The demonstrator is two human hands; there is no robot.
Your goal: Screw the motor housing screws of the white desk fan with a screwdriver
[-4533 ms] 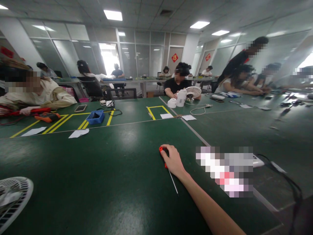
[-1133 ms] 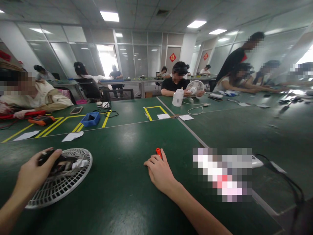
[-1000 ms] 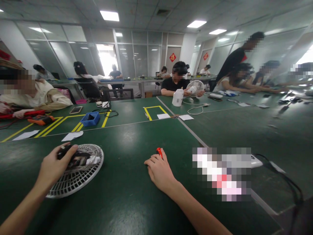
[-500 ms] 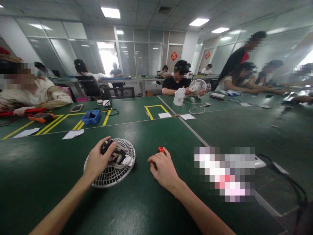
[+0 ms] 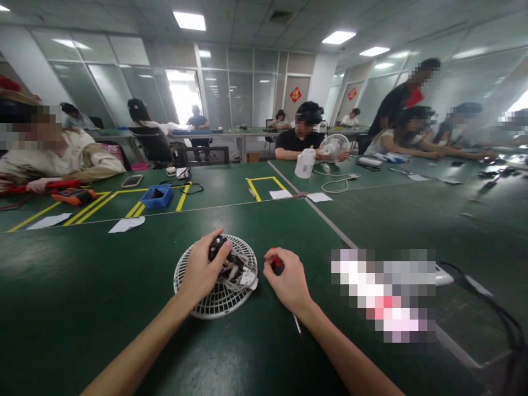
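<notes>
A fan head with a round white grille [image 5: 220,308] lies flat on the green table in front of me. On top of it sit an exposed motor and wiring [image 5: 234,270]. My left hand [image 5: 201,269] is wrapped round the black knobbed part at the motor's end. Just right of the grille, my right hand [image 5: 291,280] is closed round the red and black handle of a screwdriver [image 5: 278,266]. Its thin metal shaft shows below the palm, pointing back towards me. The two hands are apart, and the screwdriver does not touch the fan.
A blurred-out patch [image 5: 383,297] covers something on the table at right, with a black cable beside it. Further off are a blue bin [image 5: 157,196], paper slips, a white fan base [image 5: 305,163] and an orange tool [image 5: 74,197]. Across the table a person holds another fan [image 5: 335,147].
The fan head has shifted to the right with my left hand on it. My right hand has closed round the screwdriver and lifted it, so its shaft now shows below.
</notes>
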